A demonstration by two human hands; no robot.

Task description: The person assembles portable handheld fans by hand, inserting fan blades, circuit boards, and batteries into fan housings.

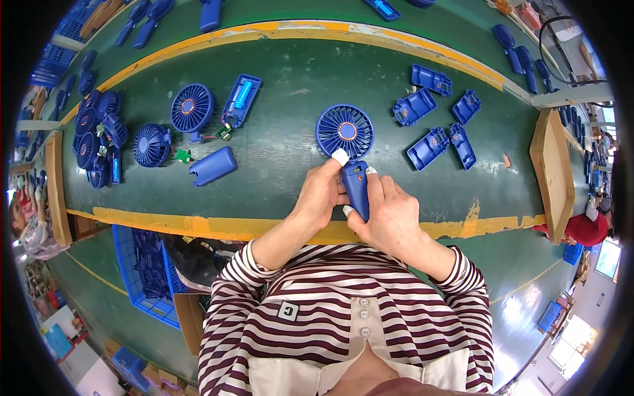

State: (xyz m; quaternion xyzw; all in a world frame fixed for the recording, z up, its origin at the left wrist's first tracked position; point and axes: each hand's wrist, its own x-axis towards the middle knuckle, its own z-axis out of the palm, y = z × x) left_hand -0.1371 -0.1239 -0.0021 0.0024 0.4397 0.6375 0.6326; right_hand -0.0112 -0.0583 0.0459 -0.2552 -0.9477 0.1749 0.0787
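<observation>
Worktop (284,145) lies green in front of me, yellow tape (198,225) along its near and far edges. Below the near edge, to my left, a blue crate (124,267) holds dark blue parts (152,270). A cardboard tray (556,175) sits at the right edge. Toward the left edge is a pile of fans (86,150). The fan (354,174) I grasp has its round head toward the far edge, its handle toward the middle of the near edge. My left hand (320,191) grips it at the neck; my right hand (391,214) is closed on the handle. White covers (340,157) cap some of my fingertips. Two loose fans (193,107) lie between the pile and my grip, beside an open handle (234,112). Five shells (415,108) lie toward the far right corner, a handle cover (214,166) left of me. Smaller are the open handle's battery (242,94) and a green circuit board (183,156).
</observation>
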